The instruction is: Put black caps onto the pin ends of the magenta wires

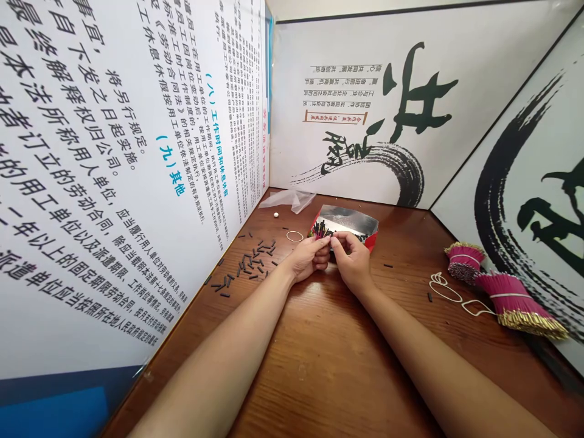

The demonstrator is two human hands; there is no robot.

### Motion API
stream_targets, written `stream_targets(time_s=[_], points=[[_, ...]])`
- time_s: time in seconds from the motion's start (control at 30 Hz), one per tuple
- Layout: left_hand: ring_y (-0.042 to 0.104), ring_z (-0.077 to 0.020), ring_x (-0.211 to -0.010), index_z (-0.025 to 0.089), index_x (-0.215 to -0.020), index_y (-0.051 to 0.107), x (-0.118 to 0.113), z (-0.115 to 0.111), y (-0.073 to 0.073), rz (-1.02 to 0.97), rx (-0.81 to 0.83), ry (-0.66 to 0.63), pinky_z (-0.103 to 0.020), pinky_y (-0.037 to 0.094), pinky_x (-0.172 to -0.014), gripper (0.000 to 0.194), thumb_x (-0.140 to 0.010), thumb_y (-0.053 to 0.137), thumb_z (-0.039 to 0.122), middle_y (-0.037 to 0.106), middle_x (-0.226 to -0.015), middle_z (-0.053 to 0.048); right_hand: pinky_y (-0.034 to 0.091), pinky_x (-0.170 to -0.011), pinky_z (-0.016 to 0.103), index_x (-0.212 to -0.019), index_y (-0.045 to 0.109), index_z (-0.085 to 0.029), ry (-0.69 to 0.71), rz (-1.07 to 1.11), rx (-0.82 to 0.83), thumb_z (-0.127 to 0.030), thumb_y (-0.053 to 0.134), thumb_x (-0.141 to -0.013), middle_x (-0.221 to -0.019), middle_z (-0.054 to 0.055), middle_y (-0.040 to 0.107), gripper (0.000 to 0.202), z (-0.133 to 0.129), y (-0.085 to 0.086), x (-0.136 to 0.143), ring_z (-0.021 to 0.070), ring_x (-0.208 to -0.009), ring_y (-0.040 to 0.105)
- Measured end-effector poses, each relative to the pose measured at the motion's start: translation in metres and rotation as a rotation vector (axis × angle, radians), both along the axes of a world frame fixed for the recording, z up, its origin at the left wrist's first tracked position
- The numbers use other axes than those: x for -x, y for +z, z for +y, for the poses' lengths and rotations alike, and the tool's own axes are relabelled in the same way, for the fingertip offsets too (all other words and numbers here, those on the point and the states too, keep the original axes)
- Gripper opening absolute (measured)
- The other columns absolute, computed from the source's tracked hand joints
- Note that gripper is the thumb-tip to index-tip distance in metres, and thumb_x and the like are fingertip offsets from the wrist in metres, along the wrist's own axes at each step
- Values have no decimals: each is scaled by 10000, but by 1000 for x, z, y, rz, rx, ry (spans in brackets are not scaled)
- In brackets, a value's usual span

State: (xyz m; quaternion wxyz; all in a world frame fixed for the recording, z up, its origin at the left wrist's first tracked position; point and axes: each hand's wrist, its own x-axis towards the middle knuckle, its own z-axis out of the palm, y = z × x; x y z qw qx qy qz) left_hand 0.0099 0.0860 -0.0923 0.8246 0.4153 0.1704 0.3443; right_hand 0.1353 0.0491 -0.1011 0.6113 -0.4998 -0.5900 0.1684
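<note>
My left hand [309,260] and my right hand [352,257] meet fingertip to fingertip over the table. Both are closed in a pinch, and what lies between the fingertips is too small to make out. Just behind them stands a small open box [371,241] with red sides and a silvery inside. Thin dark sticks with some magenta parts [322,230] show in its left end, while my hands hide its front. Left of my left hand, many short black tubes [249,263] are scattered on the wood.
Two bundles of magenta wires with gold-coloured ends, a larger one [515,298] and a smaller one [464,260], lie at the right. Loose pale rubber bands [444,287] are beside them. A clear plastic bag [288,199] lies at the back. Printed panels [337,152] enclose the wooden table [314,365].
</note>
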Motion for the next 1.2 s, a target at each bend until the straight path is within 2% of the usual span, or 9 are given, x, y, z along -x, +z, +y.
stream_targets(time_s=[0.3, 0.47, 0.63, 0.87, 1.1, 1.2], points=[[203, -35, -423, 179, -746, 419, 1, 0, 0, -23, -15, -3, -157, 201, -408, 341, -765, 716, 345, 251, -530, 108, 475, -674, 290, -850, 626, -192, 3, 23, -3, -383, 588, -842, -767, 20, 657, 194, 0, 0, 1, 155, -696, 591], [179, -41, -425, 169, -753, 458, 3, 1, 0, -10, -10, -63, -158, 185, -406, 278, -805, 661, 352, 222, -535, 104, 472, -632, 282, -766, 614, -197, 35, 213, 24, -394, 611, -802, -695, 6, 637, 200, -1, 10, 6, 147, -653, 575], [183, -55, -425, 158, -735, 495, 5, 2, 3, 11, 42, -120, -167, 211, -406, 204, -829, 555, 329, 224, -532, 86, 465, -616, 273, -719, 595, -198, 68, 251, 30, -371, 602, -804, -632, -12, 596, 192, -3, 18, 9, 131, -611, 553], [208, -79, -428, 164, -730, 518, 7, 4, 4, -41, 93, -153, -188, 255, -409, 199, -760, 422, 336, 229, -544, 62, 478, -609, 267, -723, 591, -201, 71, 267, 51, -383, 598, -805, -649, -2, 613, 200, -4, 17, 9, 129, -619, 563], [230, -88, -423, 169, -731, 510, 8, 5, 4, -36, 116, -154, -199, 282, -408, 212, -753, 412, 356, 253, -545, 56, 476, -589, 259, -720, 590, -204, 73, 281, 74, -400, 604, -798, -651, 2, 612, 212, -4, 18, 9, 126, -603, 549], [228, -88, -421, 171, -720, 502, 8, 5, 4, -36, 125, -154, -201, 280, -407, 206, -750, 411, 354, 255, -543, 56, 447, -563, 245, -702, 585, -201, 121, 320, 85, -388, 603, -801, -613, -14, 570, 213, -2, 18, 9, 110, -561, 504]])
